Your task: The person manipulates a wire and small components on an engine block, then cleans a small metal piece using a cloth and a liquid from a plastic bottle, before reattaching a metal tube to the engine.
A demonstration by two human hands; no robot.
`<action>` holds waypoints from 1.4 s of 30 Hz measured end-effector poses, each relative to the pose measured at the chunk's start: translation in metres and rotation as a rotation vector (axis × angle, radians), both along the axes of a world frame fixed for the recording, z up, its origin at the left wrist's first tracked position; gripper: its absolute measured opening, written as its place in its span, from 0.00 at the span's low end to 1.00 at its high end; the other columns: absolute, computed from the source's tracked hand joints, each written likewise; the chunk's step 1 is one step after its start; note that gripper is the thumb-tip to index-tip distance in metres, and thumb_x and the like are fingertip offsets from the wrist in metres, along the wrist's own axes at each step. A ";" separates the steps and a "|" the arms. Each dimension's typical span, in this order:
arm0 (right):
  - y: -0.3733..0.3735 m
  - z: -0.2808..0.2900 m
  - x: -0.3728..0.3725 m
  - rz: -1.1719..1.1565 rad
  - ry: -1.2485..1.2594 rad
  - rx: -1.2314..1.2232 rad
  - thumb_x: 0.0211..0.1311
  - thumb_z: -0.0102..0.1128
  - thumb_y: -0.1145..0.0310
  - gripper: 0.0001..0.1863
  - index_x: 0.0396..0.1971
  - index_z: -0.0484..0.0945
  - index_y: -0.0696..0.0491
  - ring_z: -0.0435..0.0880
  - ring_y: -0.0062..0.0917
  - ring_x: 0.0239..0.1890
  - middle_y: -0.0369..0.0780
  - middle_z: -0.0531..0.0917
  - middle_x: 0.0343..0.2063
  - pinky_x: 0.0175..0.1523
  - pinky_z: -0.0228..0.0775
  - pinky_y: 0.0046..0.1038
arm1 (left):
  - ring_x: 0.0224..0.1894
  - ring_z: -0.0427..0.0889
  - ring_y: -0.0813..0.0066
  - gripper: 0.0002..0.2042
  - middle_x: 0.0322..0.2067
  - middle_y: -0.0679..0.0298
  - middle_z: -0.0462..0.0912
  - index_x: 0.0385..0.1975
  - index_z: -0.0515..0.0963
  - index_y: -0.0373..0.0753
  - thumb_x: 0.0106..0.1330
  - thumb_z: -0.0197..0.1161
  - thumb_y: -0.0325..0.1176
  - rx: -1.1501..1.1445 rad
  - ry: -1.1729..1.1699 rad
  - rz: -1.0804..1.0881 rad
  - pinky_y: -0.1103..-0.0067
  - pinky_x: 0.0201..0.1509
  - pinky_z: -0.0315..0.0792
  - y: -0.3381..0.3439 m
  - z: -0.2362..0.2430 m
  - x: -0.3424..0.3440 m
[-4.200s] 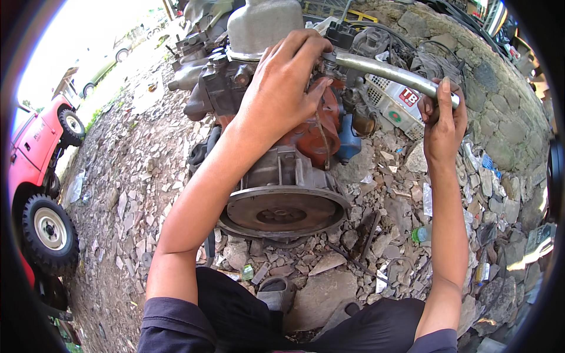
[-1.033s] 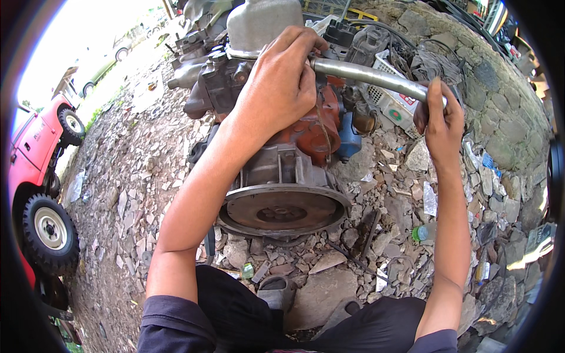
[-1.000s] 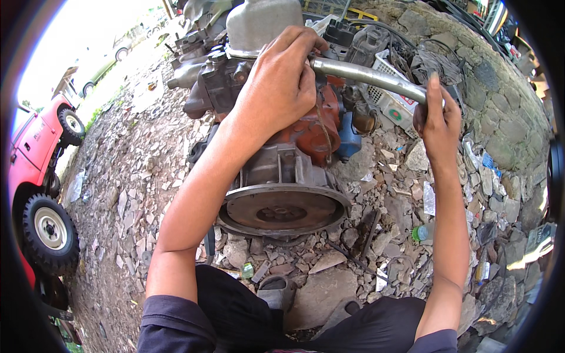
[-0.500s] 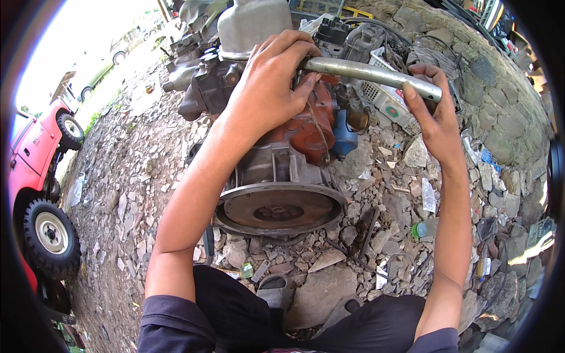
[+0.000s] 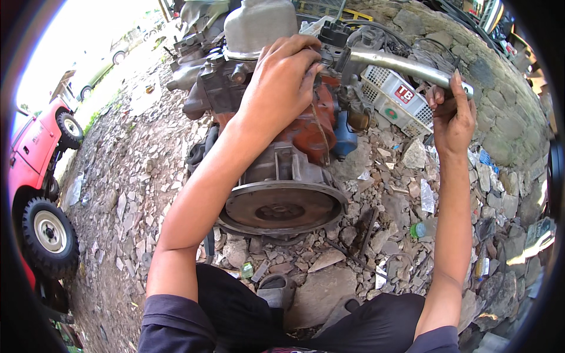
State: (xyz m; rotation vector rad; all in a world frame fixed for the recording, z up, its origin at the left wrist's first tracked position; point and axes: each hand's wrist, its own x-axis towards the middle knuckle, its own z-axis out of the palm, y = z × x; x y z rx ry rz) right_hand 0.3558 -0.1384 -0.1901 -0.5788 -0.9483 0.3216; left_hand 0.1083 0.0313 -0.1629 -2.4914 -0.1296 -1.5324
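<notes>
A grimy engine (image 5: 300, 132) with a reddish-brown block stands before me, its round flywheel end facing my legs. My left hand (image 5: 276, 91) rests over the top of the engine, fingers curled; whatever they grip is hidden. To the right, my right hand (image 5: 454, 126) holds a long silver metal pipe (image 5: 406, 67) near its outer end, one finger stretched along it and others folded beneath. The pipe's inner end lies a little right of my left fingertips, beside dark engine parts. A blue oil filter (image 5: 345, 138) sits low on the engine's right side.
Beneath the pipe sits a white plastic crate (image 5: 394, 103). Broken stones (image 5: 329, 259) cover the ground, with a plastic bottle (image 5: 424, 228) among them. A stone wall (image 5: 500, 106) rises at right; a pink-red off-road vehicle (image 5: 41, 147) stands at left.
The pipe has moved right with my right hand, and its inner end has come away from my left hand. My left hand has shifted slightly right over the engine.
</notes>
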 end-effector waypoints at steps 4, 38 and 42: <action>0.002 -0.001 -0.011 -0.042 -0.043 -0.043 0.71 0.58 0.66 0.10 0.38 0.76 0.58 0.76 0.23 0.27 0.38 0.77 0.23 0.35 0.69 0.26 | 0.49 0.80 0.53 0.16 0.47 0.55 0.80 0.47 0.76 0.33 0.58 0.66 0.23 -0.119 -0.008 -0.015 0.67 0.53 0.74 -0.007 0.002 -0.003; -0.001 0.012 -0.017 -0.547 -1.116 -0.086 0.56 0.68 0.79 0.16 0.46 0.83 0.56 0.86 0.29 0.43 0.41 0.86 0.41 0.48 0.77 0.28 | 0.50 0.83 0.61 0.15 0.51 0.61 0.81 0.42 0.82 0.35 0.53 0.71 0.25 -0.275 0.080 -0.016 0.73 0.53 0.76 -0.008 0.008 -0.014; -0.008 0.010 -0.028 -0.470 -0.841 -0.444 0.66 0.64 0.65 0.13 0.43 0.84 0.57 0.80 0.20 0.26 0.36 0.83 0.26 0.32 0.70 0.22 | 0.49 0.83 0.61 0.14 0.51 0.61 0.81 0.42 0.82 0.36 0.53 0.71 0.25 -0.240 0.007 -0.041 0.73 0.52 0.77 -0.009 0.008 -0.009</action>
